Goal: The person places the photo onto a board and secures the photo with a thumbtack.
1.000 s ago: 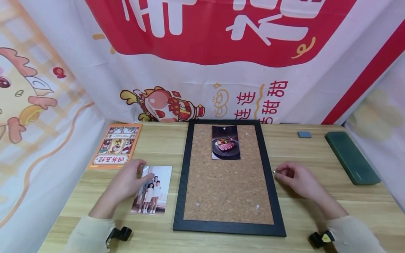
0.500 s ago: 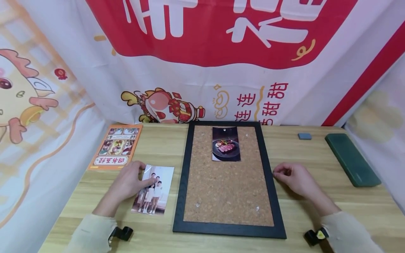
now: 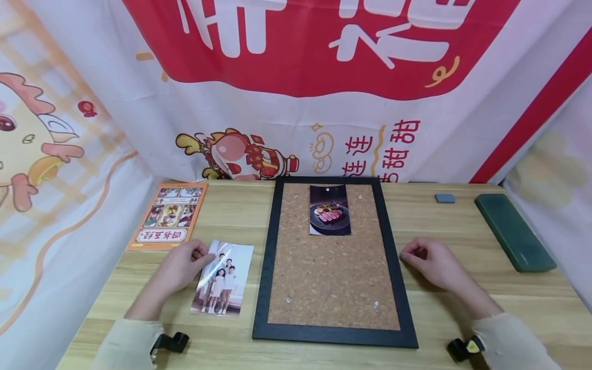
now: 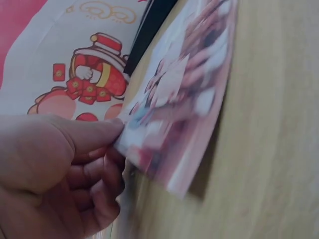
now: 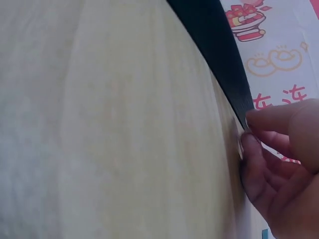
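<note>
Desk walled in by printed cloth

Pale wood grain covers the top. Past the left edge hangs a side cloth with a cartoon creature and yellow checks; along the far edge falls a white backdrop with a large red panel and lettering; beyond the right edge, a pale curtain bears a faint flower.

By the far left corner an orange card, covered in little pictures, lies flat. Nearer the front, the left hand pinches the left edge of a family photo between thumb and curled fingers, tilting it off the wood.

Just right of that, a black-framed corkboard reaches the far edge and fills the space between the hands. A food photo is pinned near its top, with small clear tacks towards the cork's corners.

Close by the frame's right side, the right hand has thumb and forefinger tips together on a tiny pale piece, too small to identify.

Farther right, a blue-grey block sits near the far edge, and a green case slants towards the right edge.
</note>
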Available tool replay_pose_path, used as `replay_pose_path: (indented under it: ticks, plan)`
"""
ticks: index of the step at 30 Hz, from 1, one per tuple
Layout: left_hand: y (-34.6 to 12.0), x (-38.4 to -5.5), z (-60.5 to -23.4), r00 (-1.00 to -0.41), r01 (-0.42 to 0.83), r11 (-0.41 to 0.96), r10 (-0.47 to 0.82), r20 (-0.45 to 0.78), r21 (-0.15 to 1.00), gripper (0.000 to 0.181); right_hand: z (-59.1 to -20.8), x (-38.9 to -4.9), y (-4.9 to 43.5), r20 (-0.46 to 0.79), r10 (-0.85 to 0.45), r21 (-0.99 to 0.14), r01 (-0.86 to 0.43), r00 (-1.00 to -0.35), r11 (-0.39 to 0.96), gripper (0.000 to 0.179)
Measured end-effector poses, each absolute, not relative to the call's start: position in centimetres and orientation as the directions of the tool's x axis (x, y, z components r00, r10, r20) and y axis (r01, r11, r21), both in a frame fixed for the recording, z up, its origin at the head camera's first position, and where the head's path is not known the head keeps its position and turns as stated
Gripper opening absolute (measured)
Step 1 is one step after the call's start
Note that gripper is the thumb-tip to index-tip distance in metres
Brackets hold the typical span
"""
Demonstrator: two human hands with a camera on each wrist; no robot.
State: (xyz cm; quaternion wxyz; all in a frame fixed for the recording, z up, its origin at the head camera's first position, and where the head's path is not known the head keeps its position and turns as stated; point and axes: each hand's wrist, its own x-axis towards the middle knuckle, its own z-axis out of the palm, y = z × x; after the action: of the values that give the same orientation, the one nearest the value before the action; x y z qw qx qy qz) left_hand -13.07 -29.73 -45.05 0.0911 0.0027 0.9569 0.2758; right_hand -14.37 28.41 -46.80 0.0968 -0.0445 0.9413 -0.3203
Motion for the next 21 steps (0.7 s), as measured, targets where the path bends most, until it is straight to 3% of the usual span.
replay_pose_path:
  ticks: [9,21]
  plan:
    - [-30.7,-12.6,-43.9,-0.979,-0.04,0.77,0.099,-0.18,0.637,0.02,-46.3,-13.7,28.8,-0.177,-0.167,-0.741,0.02,-0.97,0.671,0.007]
    - [-31.6,-11.9,-42.5,-0.987,-0.044,0.667,0.085,-0.135,0.744,0.023,-45.5,-13.6,29.0,-0.218,-0.135,-0.765,0.084,-0.967,0.638,0.023]
